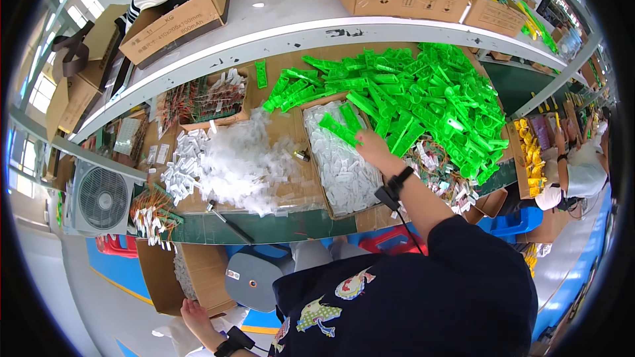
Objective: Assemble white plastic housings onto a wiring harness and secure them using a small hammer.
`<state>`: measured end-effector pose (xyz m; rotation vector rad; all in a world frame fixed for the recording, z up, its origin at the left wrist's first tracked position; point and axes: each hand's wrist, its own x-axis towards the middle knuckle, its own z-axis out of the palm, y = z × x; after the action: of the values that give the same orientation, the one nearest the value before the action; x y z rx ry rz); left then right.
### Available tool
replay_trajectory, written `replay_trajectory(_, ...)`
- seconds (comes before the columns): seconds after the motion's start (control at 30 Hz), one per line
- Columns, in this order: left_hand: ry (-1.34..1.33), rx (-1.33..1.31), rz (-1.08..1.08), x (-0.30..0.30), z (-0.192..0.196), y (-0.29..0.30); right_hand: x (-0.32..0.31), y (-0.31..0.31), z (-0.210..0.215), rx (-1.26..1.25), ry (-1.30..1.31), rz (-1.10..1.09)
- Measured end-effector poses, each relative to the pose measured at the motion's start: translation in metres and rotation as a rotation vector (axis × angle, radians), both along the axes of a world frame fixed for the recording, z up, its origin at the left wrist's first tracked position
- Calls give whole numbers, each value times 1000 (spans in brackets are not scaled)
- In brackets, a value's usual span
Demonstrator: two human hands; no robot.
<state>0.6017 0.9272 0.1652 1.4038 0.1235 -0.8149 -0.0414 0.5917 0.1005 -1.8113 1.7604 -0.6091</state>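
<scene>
Over the bench, my right hand (374, 150) has its fingers closed on the end of a translucent green plastic piece (337, 130). Below it is a shallow cardboard tray (325, 197) filled with small whitish clear plastic parts (344, 175). A second green piece (350, 116) lies at the tray's far end. Low at the left, my left hand (197, 322) is beside the near edge of an open cardboard box (210, 274) with grey-white contents. Its fingers look extended, and I see nothing in them.
A large heap of green plastic pieces (430, 92) covers the bench's far right. White fluff (245, 165), white connectors (182, 165) and a black-handled hammer (228, 223) lie left. A shelf (297, 33) with boxes crosses above. A fan (102, 197), grey stool (251, 281) and co-worker (582, 165) are nearby.
</scene>
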Motion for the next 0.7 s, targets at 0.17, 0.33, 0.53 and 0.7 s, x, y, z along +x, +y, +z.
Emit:
replay_trajectory(0.17,-55,-11,-58,10,-13,-3,16,-50,-56,-144,562,-138)
replay_trajectory(0.33,-35,4,-28,0,-14,-9,-6,-51,-58,-17,493,-107)
replay_trajectory(0.53,-83,51,198,26,-11,38,-141,-55,40,-365,455,-350)
replay_trajectory(0.7,-34,86,260,70,-50,39,-253,-93,60,-379,893,-477)
